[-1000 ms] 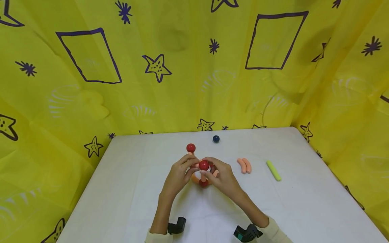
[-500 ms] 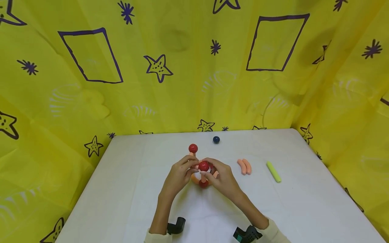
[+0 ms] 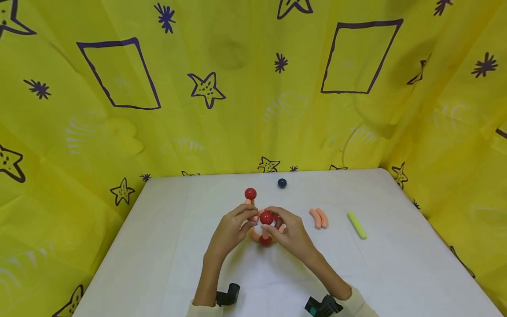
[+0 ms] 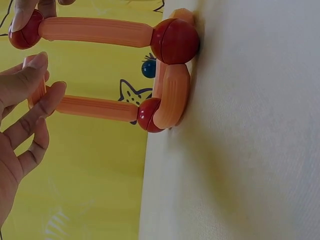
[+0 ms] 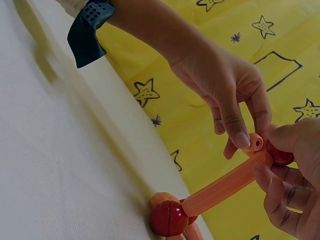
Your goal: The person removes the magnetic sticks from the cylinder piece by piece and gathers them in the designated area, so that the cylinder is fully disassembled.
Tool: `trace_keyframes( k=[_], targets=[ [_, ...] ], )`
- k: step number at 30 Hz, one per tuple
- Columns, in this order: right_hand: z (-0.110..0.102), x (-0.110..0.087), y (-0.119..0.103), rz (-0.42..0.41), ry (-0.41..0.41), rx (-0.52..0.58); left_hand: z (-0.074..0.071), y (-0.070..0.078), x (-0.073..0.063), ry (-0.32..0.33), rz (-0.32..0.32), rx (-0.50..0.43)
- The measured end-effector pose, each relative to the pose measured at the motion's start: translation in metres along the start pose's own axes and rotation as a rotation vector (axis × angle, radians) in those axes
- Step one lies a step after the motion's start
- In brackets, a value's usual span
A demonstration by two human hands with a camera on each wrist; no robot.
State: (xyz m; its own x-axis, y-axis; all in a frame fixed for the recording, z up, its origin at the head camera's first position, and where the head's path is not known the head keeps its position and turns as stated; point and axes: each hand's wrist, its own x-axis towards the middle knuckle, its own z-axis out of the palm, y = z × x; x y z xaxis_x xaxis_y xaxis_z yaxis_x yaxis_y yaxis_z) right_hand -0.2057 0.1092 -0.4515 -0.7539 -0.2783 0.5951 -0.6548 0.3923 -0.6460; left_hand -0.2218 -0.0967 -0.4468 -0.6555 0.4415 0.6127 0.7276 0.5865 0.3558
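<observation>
Your left hand (image 3: 229, 231) pinches a short orange rod (image 5: 256, 142) at the left of the ball-and-rod frame (image 3: 266, 233); can't tell if it's joined on. Frame stands on the white table (image 3: 166, 264), between your hands. Dark blue ball (image 3: 282, 183) sits beyond the frame. Your right hand (image 3: 292, 232) pinches the frame's top red ball (image 3: 266, 217). Two loose orange rods (image 3: 319, 218) right of it, green rod (image 3: 357, 225) farther right.

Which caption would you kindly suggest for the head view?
Left hand pinching an orange rod, right hand holding a red ball atop a ball-and-rod frame.
</observation>
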Motion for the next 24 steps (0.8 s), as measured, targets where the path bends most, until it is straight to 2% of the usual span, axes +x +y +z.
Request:
trace_keyframes(
  k=[11, 16, 24],
  targets=[
    [0.0017, -0.0021, 0.0019, 0.033, -0.005, 0.017, 0.0002, 0.0001, 0.0004, -0.015, -0.02, 0.013],
    [0.0039, -0.0021, 0.0038, 0.03, -0.003, 0.032, 0.0012, -0.001, 0.0011, 0.016, -0.012, 0.043],
    [0.0073, -0.0037, 0.0065, 0.039, -0.031, 0.066, 0.0041, -0.001, -0.0005, 0.07, -0.06, 0.06]
  ],
)
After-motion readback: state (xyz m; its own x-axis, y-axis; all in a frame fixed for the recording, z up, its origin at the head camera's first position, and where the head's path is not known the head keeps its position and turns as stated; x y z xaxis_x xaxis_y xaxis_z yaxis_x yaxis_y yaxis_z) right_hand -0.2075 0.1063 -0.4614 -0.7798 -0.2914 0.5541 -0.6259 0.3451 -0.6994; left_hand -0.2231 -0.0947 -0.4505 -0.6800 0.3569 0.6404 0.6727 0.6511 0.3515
